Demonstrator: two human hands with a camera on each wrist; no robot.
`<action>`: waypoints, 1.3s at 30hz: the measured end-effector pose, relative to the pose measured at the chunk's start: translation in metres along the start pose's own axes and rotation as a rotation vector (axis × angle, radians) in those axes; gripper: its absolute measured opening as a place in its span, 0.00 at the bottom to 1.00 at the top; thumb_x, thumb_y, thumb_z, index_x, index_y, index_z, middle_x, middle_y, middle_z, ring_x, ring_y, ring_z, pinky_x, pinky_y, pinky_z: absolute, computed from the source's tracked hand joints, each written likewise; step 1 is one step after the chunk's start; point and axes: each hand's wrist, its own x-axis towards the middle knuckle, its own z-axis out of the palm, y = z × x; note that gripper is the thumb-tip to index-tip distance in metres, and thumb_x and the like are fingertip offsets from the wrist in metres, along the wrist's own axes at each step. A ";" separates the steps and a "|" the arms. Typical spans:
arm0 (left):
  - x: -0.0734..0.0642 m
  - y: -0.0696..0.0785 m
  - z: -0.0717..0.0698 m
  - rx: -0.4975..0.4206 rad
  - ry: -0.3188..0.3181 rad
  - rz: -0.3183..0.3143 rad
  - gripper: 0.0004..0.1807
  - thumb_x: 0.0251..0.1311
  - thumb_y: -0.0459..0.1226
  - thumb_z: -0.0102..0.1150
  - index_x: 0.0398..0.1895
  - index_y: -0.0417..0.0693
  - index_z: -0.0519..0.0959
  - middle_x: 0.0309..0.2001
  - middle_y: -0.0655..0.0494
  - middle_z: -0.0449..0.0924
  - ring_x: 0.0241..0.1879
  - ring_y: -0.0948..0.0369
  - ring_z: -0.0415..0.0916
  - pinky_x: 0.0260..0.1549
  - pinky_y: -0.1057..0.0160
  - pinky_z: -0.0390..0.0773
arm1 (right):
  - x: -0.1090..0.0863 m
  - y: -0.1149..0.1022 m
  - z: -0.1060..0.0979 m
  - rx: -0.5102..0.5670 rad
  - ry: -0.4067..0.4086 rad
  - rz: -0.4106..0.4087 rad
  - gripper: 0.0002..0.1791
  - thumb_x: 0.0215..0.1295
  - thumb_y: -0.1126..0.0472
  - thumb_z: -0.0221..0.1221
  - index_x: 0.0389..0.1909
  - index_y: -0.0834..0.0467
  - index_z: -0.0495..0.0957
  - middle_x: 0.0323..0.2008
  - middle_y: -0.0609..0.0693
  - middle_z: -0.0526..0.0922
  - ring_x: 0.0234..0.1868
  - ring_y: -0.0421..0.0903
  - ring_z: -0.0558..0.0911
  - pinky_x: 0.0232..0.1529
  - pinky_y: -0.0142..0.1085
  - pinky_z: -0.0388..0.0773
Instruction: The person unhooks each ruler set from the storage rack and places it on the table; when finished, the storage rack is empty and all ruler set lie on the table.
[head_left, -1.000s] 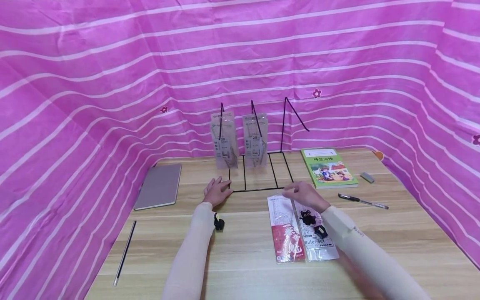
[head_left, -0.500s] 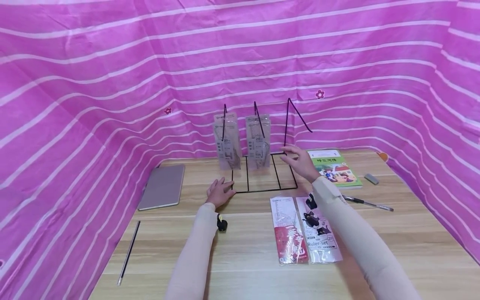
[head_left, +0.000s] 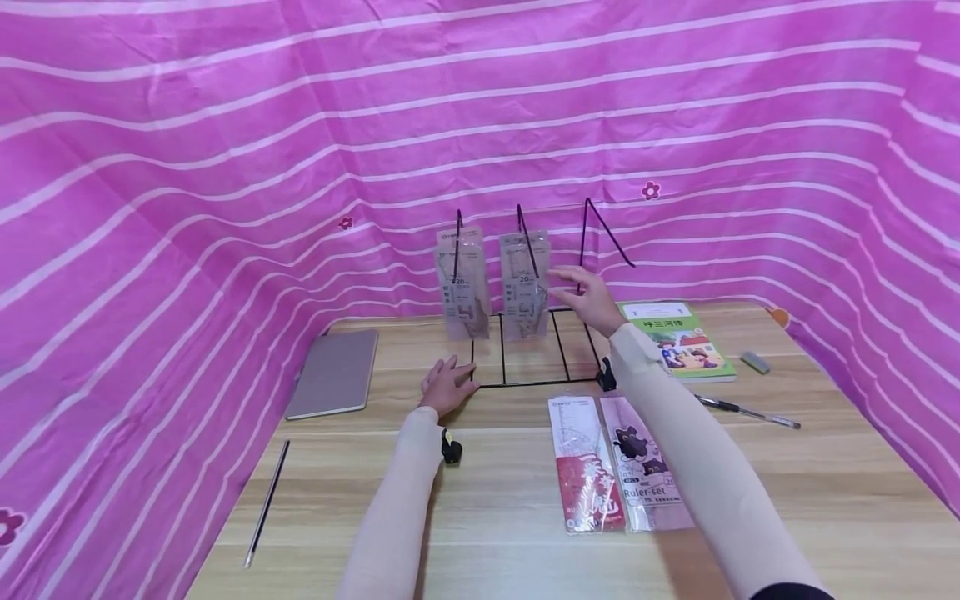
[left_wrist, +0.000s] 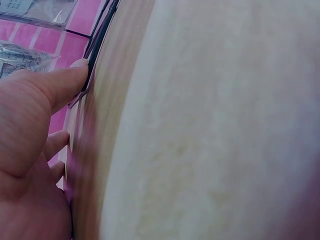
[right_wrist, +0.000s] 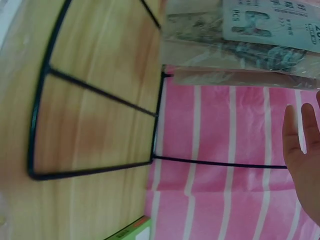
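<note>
1. A pink-purple cloth with white stripes (head_left: 450, 125) is hanging behind everything and down both sides.
2. A pale wood-grain table (head_left: 495, 500) is stretching out under my arms.
3. A black thin-wire display rack (head_left: 540, 383) is standing toward the far edge, its grid base lying flat and its three pegs slanting down toward me.
4. A green illustrated book (head_left: 686, 346) is lying right of it, partly behind my arm; a thin grey rectangular notebook (head_left: 333, 373) is lying at the left.
5. The clear-plastic left-peg packets (head_left: 471, 300) and the matching middle-peg packets (head_left: 519, 308) are hanging upright, one layered before another, their pale labels showing "20".
6. A red-and-white plastic packet (head_left: 587, 467) and a pinkish "Ruler-set" packet with black cats (head_left: 641, 475) are lying flat, side by side, in front of the rack.
7. I am holding my right hand (head_left: 592, 300) raised beside the middle packets, fingers extended and thumb apart; I cannot tell whether my fingertips are touching the plastic.
8. I am resting my left hand (head_left: 447, 387) at the rack's front left corner, fingers loosely spread, my thumb touching the wire.
9. A slim black pen (head_left: 267, 504) is lying at the left and a small grey block (head_left: 755, 362) near the book.
</note>
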 end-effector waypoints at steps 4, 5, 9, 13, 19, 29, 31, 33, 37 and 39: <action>-0.001 0.002 -0.001 -0.002 -0.004 -0.002 0.27 0.69 0.49 0.59 0.70 0.55 0.74 0.79 0.43 0.52 0.79 0.39 0.40 0.71 0.35 0.42 | 0.006 -0.007 0.002 -0.002 -0.009 0.041 0.23 0.68 0.67 0.63 0.64 0.65 0.75 0.70 0.62 0.71 0.69 0.62 0.71 0.63 0.55 0.73; -0.002 0.002 -0.001 -0.002 -0.004 -0.002 0.27 0.69 0.49 0.59 0.70 0.55 0.74 0.79 0.43 0.52 0.79 0.39 0.40 0.71 0.35 0.42 | 0.007 -0.009 0.002 -0.012 -0.015 0.052 0.24 0.69 0.66 0.63 0.64 0.64 0.75 0.70 0.61 0.70 0.69 0.61 0.71 0.63 0.54 0.74; -0.002 0.003 -0.001 -0.002 0.001 0.003 0.27 0.69 0.48 0.60 0.69 0.54 0.74 0.79 0.42 0.53 0.78 0.39 0.41 0.71 0.34 0.42 | 0.012 -0.010 0.005 -0.010 -0.018 0.085 0.24 0.68 0.64 0.63 0.64 0.62 0.76 0.70 0.58 0.71 0.70 0.57 0.70 0.65 0.51 0.73; -0.003 0.003 -0.001 0.002 0.000 0.003 0.27 0.69 0.48 0.60 0.69 0.54 0.74 0.79 0.42 0.53 0.78 0.39 0.41 0.72 0.35 0.42 | 0.014 -0.011 0.007 0.049 -0.012 0.102 0.23 0.67 0.66 0.64 0.63 0.63 0.77 0.67 0.60 0.74 0.66 0.59 0.75 0.64 0.51 0.74; -0.004 0.004 0.000 -0.003 0.004 -0.001 0.27 0.69 0.48 0.59 0.69 0.54 0.74 0.79 0.42 0.53 0.78 0.39 0.40 0.71 0.35 0.42 | 0.014 -0.013 0.008 0.072 -0.021 0.119 0.23 0.67 0.68 0.64 0.63 0.66 0.76 0.62 0.65 0.78 0.57 0.59 0.83 0.57 0.40 0.80; -0.002 0.005 0.001 -0.003 0.009 -0.001 0.27 0.70 0.49 0.58 0.70 0.54 0.74 0.79 0.43 0.52 0.79 0.39 0.39 0.72 0.36 0.41 | 0.015 -0.017 0.008 0.039 -0.030 0.146 0.25 0.66 0.63 0.66 0.63 0.63 0.76 0.58 0.64 0.81 0.53 0.54 0.84 0.54 0.41 0.82; -0.003 0.006 0.001 -0.002 0.008 -0.001 0.27 0.70 0.48 0.58 0.70 0.54 0.73 0.79 0.43 0.52 0.79 0.39 0.39 0.72 0.36 0.40 | 0.013 -0.019 0.008 0.023 -0.025 0.152 0.25 0.66 0.62 0.66 0.63 0.62 0.77 0.57 0.64 0.82 0.53 0.53 0.84 0.55 0.43 0.81; -0.004 0.006 0.001 0.001 0.006 0.003 0.27 0.70 0.48 0.58 0.70 0.54 0.73 0.79 0.42 0.52 0.79 0.39 0.39 0.72 0.36 0.40 | 0.010 -0.020 0.009 0.010 -0.021 0.158 0.25 0.66 0.61 0.67 0.63 0.61 0.77 0.57 0.63 0.83 0.51 0.53 0.84 0.55 0.44 0.81; -0.005 0.004 0.000 0.004 0.003 0.009 0.27 0.70 0.48 0.58 0.70 0.54 0.74 0.79 0.41 0.52 0.78 0.38 0.40 0.72 0.35 0.41 | 0.006 -0.022 0.012 0.022 -0.017 0.139 0.23 0.65 0.63 0.67 0.60 0.63 0.78 0.53 0.65 0.83 0.45 0.47 0.84 0.50 0.37 0.82; -0.005 0.003 -0.001 0.002 0.001 0.008 0.27 0.70 0.48 0.58 0.70 0.54 0.73 0.79 0.40 0.52 0.78 0.38 0.40 0.72 0.34 0.41 | 0.004 -0.028 0.012 0.045 -0.020 0.117 0.22 0.65 0.66 0.67 0.59 0.65 0.78 0.52 0.68 0.83 0.42 0.43 0.83 0.46 0.33 0.82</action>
